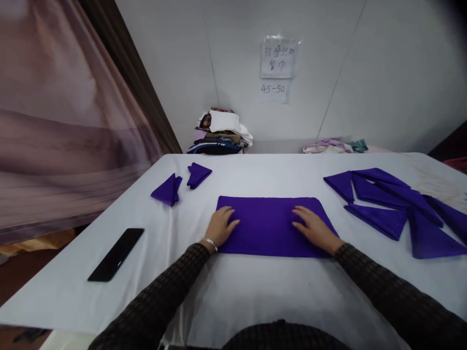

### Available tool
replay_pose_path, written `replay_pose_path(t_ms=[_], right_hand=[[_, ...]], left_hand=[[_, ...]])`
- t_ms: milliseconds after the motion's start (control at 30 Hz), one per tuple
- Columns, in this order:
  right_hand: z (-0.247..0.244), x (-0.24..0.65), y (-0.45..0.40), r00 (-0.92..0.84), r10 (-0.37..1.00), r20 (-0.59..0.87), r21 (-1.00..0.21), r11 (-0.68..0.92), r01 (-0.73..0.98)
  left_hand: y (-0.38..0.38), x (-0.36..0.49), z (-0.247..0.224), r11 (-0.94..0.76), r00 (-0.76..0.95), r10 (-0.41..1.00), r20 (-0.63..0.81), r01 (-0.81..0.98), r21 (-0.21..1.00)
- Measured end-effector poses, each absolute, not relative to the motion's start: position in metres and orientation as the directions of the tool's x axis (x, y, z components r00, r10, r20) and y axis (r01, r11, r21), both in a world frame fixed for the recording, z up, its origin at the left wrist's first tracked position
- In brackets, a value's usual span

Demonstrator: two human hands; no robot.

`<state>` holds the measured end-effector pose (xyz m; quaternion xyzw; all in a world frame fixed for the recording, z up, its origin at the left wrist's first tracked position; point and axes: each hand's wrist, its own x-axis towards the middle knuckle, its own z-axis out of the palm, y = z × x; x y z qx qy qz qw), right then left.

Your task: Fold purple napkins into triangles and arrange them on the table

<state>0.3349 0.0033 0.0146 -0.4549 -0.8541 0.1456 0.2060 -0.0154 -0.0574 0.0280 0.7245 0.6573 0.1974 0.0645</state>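
Observation:
A purple cloth napkin (268, 228) lies flat in front of me as a wide rectangle, its long sides running left to right. My left hand (220, 226) rests on its left end, fingers stretched out and thumb apart. On the right part of the napkin lies my right hand (314, 228), its fingers also extended and spread. Neither hand grips the cloth. The napkin's far right corner looks slightly rounded. A silver bracelet (210, 244) circles my left wrist.
Several purple napkins folded into triangles (377, 221) lie at the right, some overlapping. Two folded purple pieces (167, 190) (199, 175) sit at the back left. A black phone (116, 255) lies on the white-covered table (171, 272). Clothes are stacked (221, 131) by the wall.

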Motion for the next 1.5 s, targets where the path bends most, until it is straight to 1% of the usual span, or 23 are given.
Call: replay_pose_path(t_ms=[67, 100, 200, 333, 467, 533, 600, 633, 700, 833, 1000, 1100, 1200, 1267, 1333, 1400, 1500], right_hand=[[0.014, 0.312, -0.024, -0.593, 0.788, 0.163, -0.425, 0.599, 0.679], [0.013, 0.304, -0.035, -0.624, 0.769, 0.138, -0.414, 0.617, 0.669], [0.006, 0.292, -0.054, -0.653, 0.751, 0.095, -0.362, 0.637, 0.680], [0.000, 0.296, -0.058, -0.613, 0.787, 0.075, -0.287, 0.606, 0.742], [0.010, 0.286, -0.066, -0.596, 0.799, 0.079, -0.262, 0.593, 0.761], [0.017, 0.273, -0.072, -0.621, 0.779, 0.087, -0.267, 0.619, 0.739], [0.021, 0.259, -0.076, -0.647, 0.758, 0.085, -0.279, 0.641, 0.715], [0.020, 0.255, -0.078, -0.655, 0.752, 0.078, -0.287, 0.646, 0.708], [0.017, 0.253, -0.078, -0.653, 0.755, 0.056, -0.298, 0.637, 0.711], [0.008, 0.289, -0.072, -0.573, 0.819, 0.029, -0.270, 0.558, 0.785], [-0.002, 0.375, -0.078, -0.336, 0.941, 0.038, -0.204, 0.336, 0.919], [-0.006, 0.409, -0.087, -0.251, 0.967, 0.033, -0.182, 0.253, 0.950], [-0.003, 0.417, -0.088, -0.208, 0.977, 0.046, -0.190, 0.213, 0.958], [0.002, 0.410, -0.083, -0.216, 0.974, 0.074, -0.208, 0.227, 0.951], [0.007, 0.396, -0.078, -0.273, 0.957, 0.097, -0.221, 0.288, 0.932], [0.011, 0.379, -0.076, -0.374, 0.922, 0.099, -0.222, 0.387, 0.895], [0.010, 0.362, -0.079, -0.538, 0.840, 0.061, -0.209, 0.538, 0.816]], left_hand=[[-0.066, 0.005, 0.022, -0.218, 0.174, 0.969, 0.178, 0.939, 0.267], [-0.068, 0.012, 0.019, -0.231, 0.199, 0.968, 0.156, 0.946, 0.227], [-0.068, 0.018, 0.010, -0.165, 0.152, 0.984, 0.089, 0.973, 0.163], [-0.064, 0.010, 0.004, -0.101, 0.093, 0.994, 0.054, 0.983, 0.155], [-0.066, 0.017, 0.011, -0.063, 0.055, 0.997, 0.051, 0.983, 0.174], [-0.071, 0.027, 0.015, -0.108, 0.093, 0.991, 0.097, 0.979, 0.170], [-0.077, 0.036, 0.016, -0.185, 0.166, 0.978, 0.124, 0.970, 0.159], [-0.081, 0.039, 0.015, -0.205, 0.188, 0.975, 0.115, 0.966, 0.156], [-0.085, 0.040, 0.011, -0.190, 0.181, 0.981, 0.074, 0.970, 0.150], [-0.086, 0.035, 0.003, -0.130, 0.126, 0.991, 0.038, 0.983, 0.129], [-0.083, 0.032, -0.001, -0.136, 0.133, 0.991, 0.031, 0.985, 0.105], [-0.082, 0.033, -0.001, -0.134, 0.132, 0.991, 0.020, 0.986, 0.102], [-0.083, 0.035, 0.003, -0.128, 0.127, 0.992, 0.011, 0.987, 0.099], [-0.084, 0.037, 0.006, -0.144, 0.142, 0.989, 0.026, 0.986, 0.088], [-0.087, 0.040, 0.008, -0.180, 0.175, 0.983, 0.058, 0.981, 0.077], [-0.090, 0.043, 0.006, -0.236, 0.231, 0.970, 0.075, 0.969, 0.077], [-0.094, 0.045, 0.000, -0.315, 0.311, 0.949, 0.058, 0.945, 0.090]])
